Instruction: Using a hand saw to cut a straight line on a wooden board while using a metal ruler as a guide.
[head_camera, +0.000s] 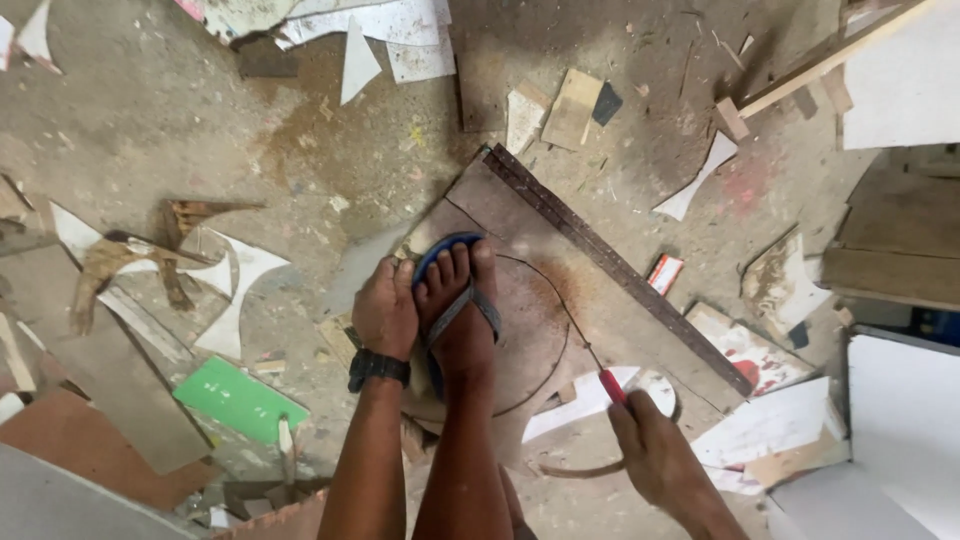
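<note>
Right hand (655, 450) was closed around a red-handled scribing tool (608, 383), its thin metal tip resting on the brown flat board (600, 300) lying on the floor. Left hand (385, 310), black strap on the wrist, was pressed on the board's near-left edge, just beside the foot; fingers were hidden, so whether it gripped the edge or only pushed down could not be told. A foot in a blue flip-flop sandal (455, 300) stood on the board, pinning it.

Progress, as a judgement: a dark curved line (545, 375) ran from beside the toes, round the right of the foot, to below the heel. That arc looked scribed or cut; the left part was hidden by the leg. The board lay whole, so separation seemed not yet done.

Farther out: a long dark metal straightedge (610, 265) lay along the board's far edge. Beyond it were white offcut scraps (695, 180), a green rectangular sheet (240, 398) to the left, and a dusty concrete floor (150, 120).
</note>
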